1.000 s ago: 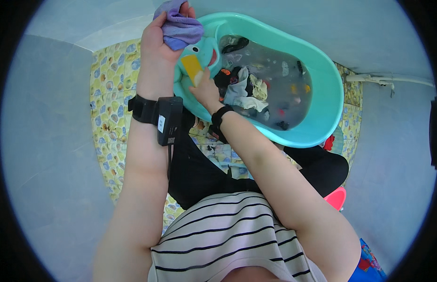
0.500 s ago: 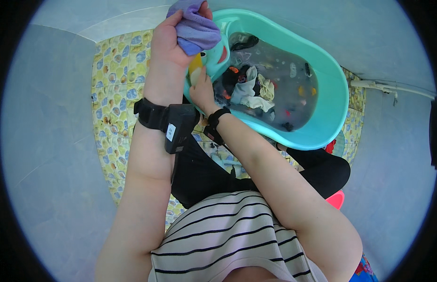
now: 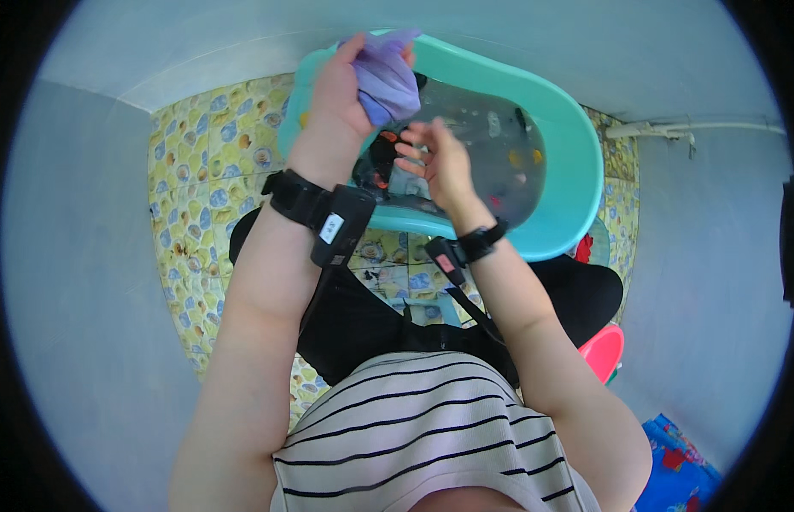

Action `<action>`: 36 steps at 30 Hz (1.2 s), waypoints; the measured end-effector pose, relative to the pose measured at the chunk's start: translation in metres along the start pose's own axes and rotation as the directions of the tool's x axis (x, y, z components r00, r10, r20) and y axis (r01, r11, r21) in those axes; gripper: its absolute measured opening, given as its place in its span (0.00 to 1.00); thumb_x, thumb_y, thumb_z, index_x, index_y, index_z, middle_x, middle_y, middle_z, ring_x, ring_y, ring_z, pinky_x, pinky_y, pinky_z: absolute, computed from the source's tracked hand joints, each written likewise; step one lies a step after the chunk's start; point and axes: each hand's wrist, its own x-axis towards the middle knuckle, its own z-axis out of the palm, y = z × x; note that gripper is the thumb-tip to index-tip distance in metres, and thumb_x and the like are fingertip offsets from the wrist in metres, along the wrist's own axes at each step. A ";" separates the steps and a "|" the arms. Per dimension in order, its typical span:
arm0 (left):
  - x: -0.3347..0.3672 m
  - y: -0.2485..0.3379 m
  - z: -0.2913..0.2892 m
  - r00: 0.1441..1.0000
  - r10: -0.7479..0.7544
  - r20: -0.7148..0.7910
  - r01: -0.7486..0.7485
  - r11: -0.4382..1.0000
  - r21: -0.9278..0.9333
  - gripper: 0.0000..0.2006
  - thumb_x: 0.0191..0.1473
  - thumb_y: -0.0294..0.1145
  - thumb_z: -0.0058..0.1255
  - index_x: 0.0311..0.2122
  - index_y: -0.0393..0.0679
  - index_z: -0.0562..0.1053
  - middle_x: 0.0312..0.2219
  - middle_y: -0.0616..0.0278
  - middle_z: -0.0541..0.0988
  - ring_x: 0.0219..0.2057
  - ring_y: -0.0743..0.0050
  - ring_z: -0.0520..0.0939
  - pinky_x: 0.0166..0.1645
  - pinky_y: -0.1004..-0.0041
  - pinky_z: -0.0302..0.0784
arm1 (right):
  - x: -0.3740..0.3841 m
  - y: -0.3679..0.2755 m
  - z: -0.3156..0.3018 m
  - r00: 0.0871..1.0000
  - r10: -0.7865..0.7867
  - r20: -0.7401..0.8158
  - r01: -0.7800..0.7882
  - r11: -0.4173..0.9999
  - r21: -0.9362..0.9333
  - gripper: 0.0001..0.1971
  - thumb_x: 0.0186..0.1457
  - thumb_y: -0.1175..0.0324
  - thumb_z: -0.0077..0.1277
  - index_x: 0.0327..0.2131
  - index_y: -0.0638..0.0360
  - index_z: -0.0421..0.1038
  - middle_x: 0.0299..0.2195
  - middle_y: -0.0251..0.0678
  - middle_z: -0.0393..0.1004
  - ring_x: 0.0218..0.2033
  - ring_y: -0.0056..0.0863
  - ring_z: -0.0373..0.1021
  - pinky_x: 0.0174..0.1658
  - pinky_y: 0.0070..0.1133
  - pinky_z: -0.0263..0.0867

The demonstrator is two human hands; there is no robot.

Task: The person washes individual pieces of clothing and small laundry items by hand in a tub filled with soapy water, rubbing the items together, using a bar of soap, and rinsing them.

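Observation:
A damp-looking purple cloth (image 3: 387,81) is bunched in my left hand (image 3: 333,98), which is closed on it over the left end of a turquoise tub (image 3: 576,183). Whether the cloth is a sock or a small garment I cannot tell. My right hand (image 3: 444,166) is just right of the cloth, above the tub, with fingers apart and nothing in it. Beneath it, dark clothing with orange patches (image 3: 382,158) and a pale cloth (image 3: 407,182) lie in grey water. A small yellow thing (image 3: 304,119) shows at the tub's left end, partly behind my left hand.
Small coloured shapes (image 3: 523,158) show in the tub's right half. A white pipe (image 3: 662,130) runs along the right wall. A pink basin (image 3: 604,352) and a blue patterned bag or cloth (image 3: 677,461) are at my right. Patterned tiles (image 3: 192,179) cover the floor.
My right hand has left the yellow-and-white piece it held at the tub's left end, moved right over the water and opened. My left hand has come slightly right and nearer with the purple cloth.

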 end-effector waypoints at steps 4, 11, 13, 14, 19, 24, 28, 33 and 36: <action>-0.002 -0.073 0.013 0.987 0.103 0.121 -0.121 0.982 0.147 0.17 0.55 0.33 0.38 0.48 0.38 0.58 0.42 0.56 0.67 0.43 0.62 0.70 0.47 0.63 0.67 | -0.047 -0.065 0.006 0.989 -0.100 0.112 0.086 0.988 0.125 0.28 0.52 0.56 0.42 0.50 0.66 0.50 0.39 0.44 0.64 0.33 0.31 0.68 0.31 0.25 0.70; -0.015 -0.115 0.031 0.901 -0.363 0.235 0.364 0.930 0.043 0.18 0.52 0.32 0.40 0.49 0.39 0.58 0.46 0.54 0.64 0.50 0.60 0.64 0.55 0.59 0.56 | -0.078 -0.087 -0.065 0.940 -0.304 -0.157 0.329 0.928 0.173 0.26 0.40 0.85 0.39 0.48 0.66 0.54 0.35 0.40 0.64 0.27 0.22 0.63 0.23 0.12 0.60; -0.016 -0.123 0.035 0.877 -0.411 0.249 0.412 0.910 0.051 0.21 0.53 0.37 0.41 0.50 0.40 0.57 0.48 0.53 0.64 0.51 0.60 0.63 0.56 0.59 0.54 | -0.093 -0.093 -0.073 0.935 -0.313 -0.164 0.343 0.917 0.202 0.26 0.38 0.85 0.38 0.47 0.66 0.56 0.35 0.39 0.65 0.27 0.22 0.63 0.25 0.14 0.61; -0.019 -0.126 0.038 0.860 -0.438 0.264 0.440 0.896 0.054 0.22 0.53 0.39 0.41 0.51 0.40 0.57 0.48 0.54 0.63 0.51 0.60 0.63 0.56 0.60 0.54 | -0.098 -0.097 -0.078 0.944 -0.321 -0.069 0.329 0.916 0.229 0.26 0.37 0.85 0.38 0.47 0.67 0.56 0.34 0.39 0.65 0.27 0.22 0.64 0.26 0.15 0.62; -0.055 -0.148 0.029 0.812 -0.524 0.257 0.533 0.845 0.039 0.23 0.53 0.45 0.41 0.50 0.43 0.60 0.47 0.57 0.65 0.50 0.63 0.64 0.55 0.61 0.56 | -0.117 -0.100 -0.100 0.929 -0.345 0.132 0.299 0.913 0.277 0.26 0.35 0.84 0.37 0.45 0.67 0.61 0.35 0.37 0.67 0.31 0.23 0.66 0.31 0.18 0.63; -0.081 -0.165 0.012 0.799 -0.514 0.312 0.554 0.832 -0.046 0.23 0.50 0.44 0.47 0.48 0.43 0.62 0.45 0.58 0.67 0.49 0.64 0.66 0.54 0.63 0.59 | -0.134 -0.092 -0.093 0.987 -0.154 0.039 0.140 0.962 0.236 0.14 0.49 0.69 0.47 0.39 0.65 0.67 0.32 0.34 0.70 0.30 0.19 0.67 0.33 0.16 0.63; -0.072 -0.178 0.001 0.840 -0.516 0.169 0.460 0.841 0.283 0.18 0.51 0.36 0.45 0.47 0.43 0.62 0.44 0.61 0.69 0.47 0.65 0.68 0.52 0.63 0.62 | -0.119 -0.071 -0.103 0.926 -0.289 -0.244 0.287 0.957 -0.041 0.10 0.47 0.73 0.45 0.35 0.66 0.68 0.30 0.33 0.71 0.28 0.18 0.67 0.28 0.15 0.63; -0.055 -0.190 -0.023 0.952 -0.304 -0.024 0.304 0.938 0.169 0.16 0.53 0.32 0.40 0.48 0.43 0.62 0.44 0.62 0.68 0.45 0.66 0.69 0.52 0.65 0.63 | -0.108 -0.042 -0.082 0.703 -0.701 -0.122 0.395 0.527 -0.753 0.11 0.39 0.73 0.46 0.31 0.62 0.71 0.25 0.34 0.71 0.26 0.25 0.67 0.32 0.21 0.63; -0.060 -0.196 -0.024 0.964 -0.218 0.151 0.212 0.976 0.058 0.21 0.55 0.44 0.37 0.52 0.44 0.58 0.47 0.60 0.65 0.49 0.67 0.65 0.53 0.66 0.60 | -0.102 -0.020 -0.050 0.600 -0.795 0.091 0.348 0.157 -0.924 0.17 0.42 0.72 0.42 0.39 0.58 0.67 0.31 0.38 0.68 0.37 0.37 0.63 0.43 0.27 0.57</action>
